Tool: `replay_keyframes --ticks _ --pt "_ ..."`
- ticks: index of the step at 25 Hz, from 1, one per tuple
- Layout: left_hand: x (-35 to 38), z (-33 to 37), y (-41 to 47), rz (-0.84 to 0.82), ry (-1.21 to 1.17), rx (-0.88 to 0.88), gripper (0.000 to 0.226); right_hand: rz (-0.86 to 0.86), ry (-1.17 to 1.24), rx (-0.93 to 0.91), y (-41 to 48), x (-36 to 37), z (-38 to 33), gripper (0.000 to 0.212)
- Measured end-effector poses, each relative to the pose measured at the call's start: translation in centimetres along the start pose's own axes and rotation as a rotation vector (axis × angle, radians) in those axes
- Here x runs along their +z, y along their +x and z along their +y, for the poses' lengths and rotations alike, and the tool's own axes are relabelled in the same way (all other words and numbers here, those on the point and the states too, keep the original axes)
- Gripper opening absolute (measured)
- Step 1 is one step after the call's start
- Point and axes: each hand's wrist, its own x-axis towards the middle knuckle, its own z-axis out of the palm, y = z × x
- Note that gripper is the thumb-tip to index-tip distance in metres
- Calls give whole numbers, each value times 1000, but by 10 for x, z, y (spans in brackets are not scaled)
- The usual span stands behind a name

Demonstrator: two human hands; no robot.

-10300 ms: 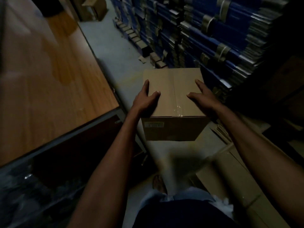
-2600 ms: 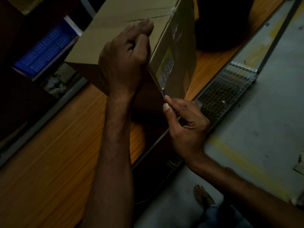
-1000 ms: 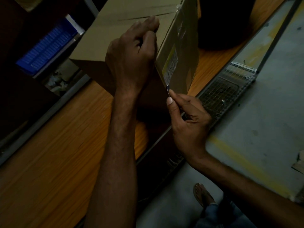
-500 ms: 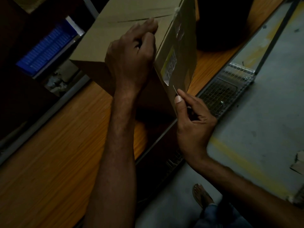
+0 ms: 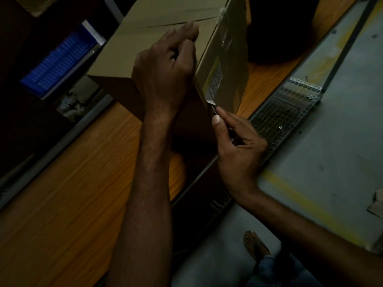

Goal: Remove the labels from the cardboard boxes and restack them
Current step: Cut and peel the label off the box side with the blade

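Cardboard fills the top of the head view: one plain brown box (image 5: 165,44) stands on the far part of a wooden table (image 5: 72,204), tilted so that one corner points toward the person. Its top flaps are closed, with a dark seam running across them and a scrap of clear tape shining at the upper edge. The side that faces right carries a small label (image 5: 214,79), pale with a yellow strip along one side and rows of dark print too small to read. The label's lower corner has lifted a little off the cardboard.

The left hand (image 5: 165,69) lies on top of the box at the edge above the label, its fingers curled down tight and gripping that edge. The right hand (image 5: 238,146) is below and to the right of the label, thumb and fingers closed in a pinch on a thin blade (image 5: 213,109). The blade's tip touches the lifted corner of the label.

Light in the room is dim. Beyond the table's right edge lies a grey floor (image 5: 331,141) crossed by a faded yellow line (image 5: 300,199), and a wire cage (image 5: 275,119) sits just beside the table there. A blue stack (image 5: 58,63) shows in the dark at the upper left. Near the bottom a foot (image 5: 255,245) in a sandal rests on the floor.
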Motion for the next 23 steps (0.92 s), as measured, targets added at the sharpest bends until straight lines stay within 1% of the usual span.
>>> replay_keyframes --ticks 2,8,10,14,17,23 --pt "-2 3 1 30 2 5 38 5 64 37 4 -2 3 23" --pt "0 0 1 6 -32 -16 41 69 103 56 18 -11 -1 23" --pt "1 0 2 -2 -31 -5 42 47 75 8 19 -18 -1 20" --pt "2 -1 2 -6 -12 -27 38 -77 -10 -77 1 -18 6 17" --pt "3 -4 2 7 -18 -29 42 -74 -6 -59 3 -9 9 18" --pt "4 -7 3 -19 18 -24 37 -54 20 -63 5 -1 2 19"
